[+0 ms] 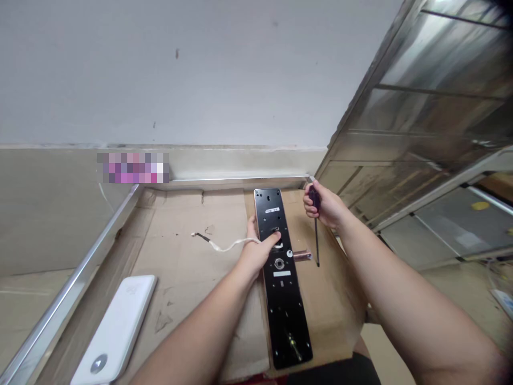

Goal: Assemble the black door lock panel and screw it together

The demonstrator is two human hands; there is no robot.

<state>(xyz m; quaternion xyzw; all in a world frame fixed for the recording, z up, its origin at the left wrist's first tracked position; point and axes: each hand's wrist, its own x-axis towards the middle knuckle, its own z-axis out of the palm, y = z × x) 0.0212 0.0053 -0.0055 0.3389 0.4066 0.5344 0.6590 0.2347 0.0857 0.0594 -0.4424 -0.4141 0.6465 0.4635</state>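
A long black door lock panel point(286, 305) lies back side up on cardboard, with screw holes, white labels and a square spindle hole. My left hand point(260, 248) is closed around its upper part, thumb across the black face. A white cable point(228, 247) with a small plug comes out beside that hand and trails left. From the panel's right side sticks a copper-coloured handle point(302, 255). My right hand point(323, 203) grips a screwdriver point(316, 235) by its dark handle. The screwdriver's shaft points down, its tip near the handle's end and seemingly apart from the panel.
A white rounded casing point(120, 326) with a round silver button lies at the left on the cardboard point(192, 214). A raised metal rim point(240, 181) borders the work surface at the back and left. Behind stands a wall point(220, 75); metal-sheeted panels point(425, 101) rise at the right.
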